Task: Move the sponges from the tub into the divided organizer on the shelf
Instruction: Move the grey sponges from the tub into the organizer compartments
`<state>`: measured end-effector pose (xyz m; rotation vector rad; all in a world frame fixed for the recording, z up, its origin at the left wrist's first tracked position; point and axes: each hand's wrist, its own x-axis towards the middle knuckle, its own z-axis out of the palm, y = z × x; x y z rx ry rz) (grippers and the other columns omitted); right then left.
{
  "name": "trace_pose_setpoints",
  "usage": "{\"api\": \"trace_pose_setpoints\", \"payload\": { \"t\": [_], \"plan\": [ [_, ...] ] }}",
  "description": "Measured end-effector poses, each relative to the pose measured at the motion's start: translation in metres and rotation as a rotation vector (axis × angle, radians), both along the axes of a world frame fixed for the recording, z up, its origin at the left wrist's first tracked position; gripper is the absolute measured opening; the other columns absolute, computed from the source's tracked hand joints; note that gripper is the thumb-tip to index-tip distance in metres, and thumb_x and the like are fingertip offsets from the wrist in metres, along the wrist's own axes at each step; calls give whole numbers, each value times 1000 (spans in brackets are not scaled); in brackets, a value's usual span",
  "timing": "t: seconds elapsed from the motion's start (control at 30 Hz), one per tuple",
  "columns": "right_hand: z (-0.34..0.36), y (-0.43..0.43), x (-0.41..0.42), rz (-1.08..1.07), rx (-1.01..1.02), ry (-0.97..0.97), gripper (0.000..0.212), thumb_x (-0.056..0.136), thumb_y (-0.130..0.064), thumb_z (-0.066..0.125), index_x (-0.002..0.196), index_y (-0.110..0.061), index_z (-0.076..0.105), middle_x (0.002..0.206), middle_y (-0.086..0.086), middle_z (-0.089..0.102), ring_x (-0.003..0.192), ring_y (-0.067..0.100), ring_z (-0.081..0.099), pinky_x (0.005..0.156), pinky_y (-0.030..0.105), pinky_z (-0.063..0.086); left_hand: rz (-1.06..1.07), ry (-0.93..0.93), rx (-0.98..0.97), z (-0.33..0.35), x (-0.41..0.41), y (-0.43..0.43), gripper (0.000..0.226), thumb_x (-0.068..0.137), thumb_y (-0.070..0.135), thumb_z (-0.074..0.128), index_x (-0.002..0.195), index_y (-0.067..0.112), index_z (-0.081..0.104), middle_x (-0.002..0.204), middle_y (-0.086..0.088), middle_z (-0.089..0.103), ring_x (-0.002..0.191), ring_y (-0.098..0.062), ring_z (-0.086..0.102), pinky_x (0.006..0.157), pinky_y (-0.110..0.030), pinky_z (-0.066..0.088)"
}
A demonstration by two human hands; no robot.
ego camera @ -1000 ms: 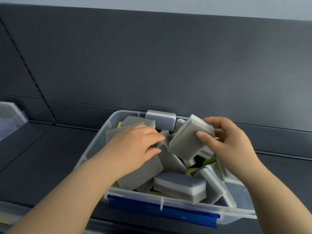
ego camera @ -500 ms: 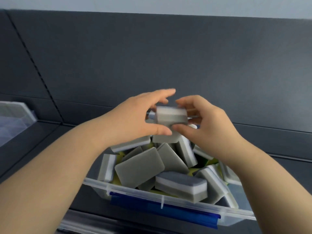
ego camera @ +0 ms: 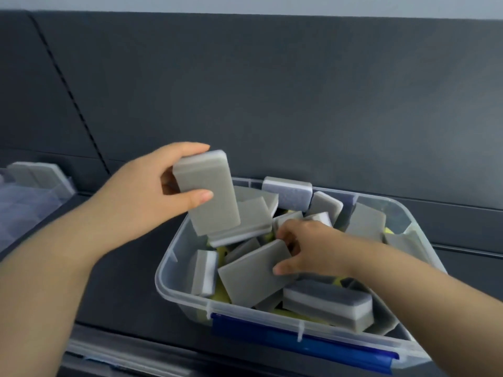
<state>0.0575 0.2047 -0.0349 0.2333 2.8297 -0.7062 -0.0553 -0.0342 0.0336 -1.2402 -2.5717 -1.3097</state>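
A clear plastic tub (ego camera: pixel 174 270) with a blue latch sits on the dark shelf, filled with several grey-and-white sponges. My left hand (ego camera: pixel 141 194) holds one grey sponge (ego camera: pixel 209 197) above the tub's left rim, thumb across its face. My right hand (ego camera: pixel 313 248) is inside the tub, fingers closed on the edge of another grey sponge (ego camera: pixel 250 270) lying tilted among the others. The clear divided organizer (ego camera: pixel 30 191) stands at the far left, partly out of frame.
The dark grey shelf back panel (ego camera: pixel 299 104) rises right behind the tub. A strip of dark shelf surface (ego camera: pixel 122 281) lies between organizer and tub. A lower shelf edge (ego camera: pixel 114 357) shows at the bottom left.
Both hands held one sponge together above the tub. Now my left hand alone carries it leftward, and my right hand has dropped into the tub and gripped another sponge.
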Motion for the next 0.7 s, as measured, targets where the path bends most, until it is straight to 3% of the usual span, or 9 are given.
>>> {"api": "trace_pose_setpoints", "payload": {
  "t": [0.13,0.27,0.4,0.47,0.53,0.7],
  "plan": [
    [-2,1,-1,-9,-7,-16,58,66,-55,71,116,-34,50,95,-19,52,86,1,52,78,22,47,-56,-86,-19,-15,-1,5,57,61,55,68,114,58,47,105,31,60,91,7,62,76,-22,50],
    [1,6,7,10,-77,10,43,65,-50,74,99,-36,52,93,-17,52,82,1,51,71,18,43,-101,-103,-48,-22,-3,16,55,63,50,68,113,58,47,105,30,59,93,6,61,78,-25,52],
    [20,23,20,-191,-579,187,43,62,-38,80,95,-21,58,81,-3,60,72,9,55,65,25,47,-107,-82,0,-17,-7,27,58,63,60,62,118,54,47,107,29,59,96,5,60,80,-26,51],
    [33,37,29,-303,-720,305,44,61,-46,72,92,-17,62,73,-4,61,66,9,55,55,23,46,-89,-74,61,-13,-7,35,58,61,61,61,117,55,46,107,32,58,96,8,59,77,-19,49],
    [41,49,38,-423,-761,390,34,70,-49,64,86,-19,67,66,-8,61,61,6,56,49,20,46,-77,-66,90,-9,-5,44,56,62,60,61,115,56,46,106,31,59,95,7,60,74,-16,49],
    [49,69,62,-523,-717,501,27,85,-43,58,88,-19,70,66,-10,64,60,7,57,50,22,46,-89,-24,13,-7,10,71,50,70,53,63,118,53,47,105,25,61,94,4,59,82,-30,50]
  ]
}}
